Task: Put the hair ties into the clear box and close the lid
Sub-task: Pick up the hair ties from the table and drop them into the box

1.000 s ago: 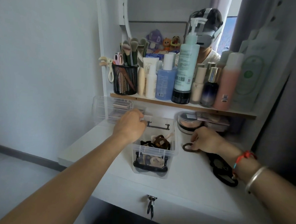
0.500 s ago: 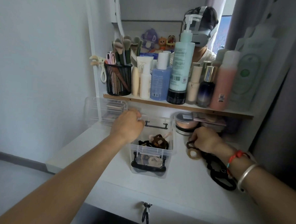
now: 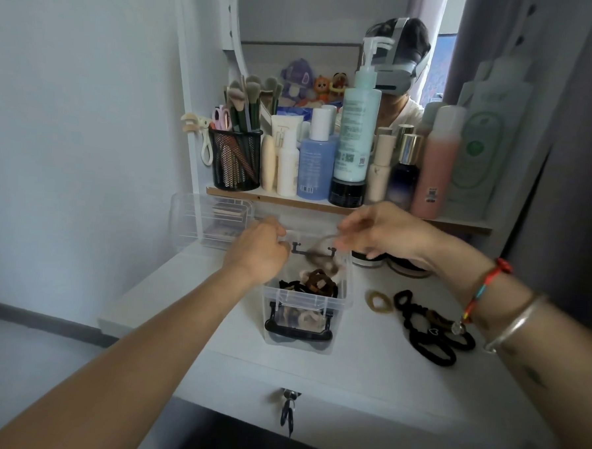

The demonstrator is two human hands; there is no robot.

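The clear box (image 3: 306, 302) stands open on the white table (image 3: 383, 359), near its front edge, with a black latch handle on its near wall. Its lid (image 3: 307, 235) is tipped up and back at the far side, and the left hand (image 3: 258, 253) is curled around the lid's left edge, holding it open. Inside the box lies a heap of hair ties (image 3: 315, 282) in black, brown and pale tones, so a good part of the job looks done. The right hand (image 3: 383, 234) hovers over the far right of the opening, its fingers pinched narrow on a brownish hair tie (image 3: 319, 248) that dangles, blurred, just above the heap; it is not yet let go. Some pieces remain on the table to the right of the box: a tan ring-shaped tie (image 3: 379, 301) lies closest, and just beyond it sits a tangle of black ties (image 3: 431, 329), partly under the right wrist, which wears a red cord and a silver bangle. How many ties are in that tangle cannot be told. What is left, by the look of it, is to drop the held tie, gather the tan one and the black bunch, then swing the lid down and latch it. The shelf of bottles and brushes behind plays no part.
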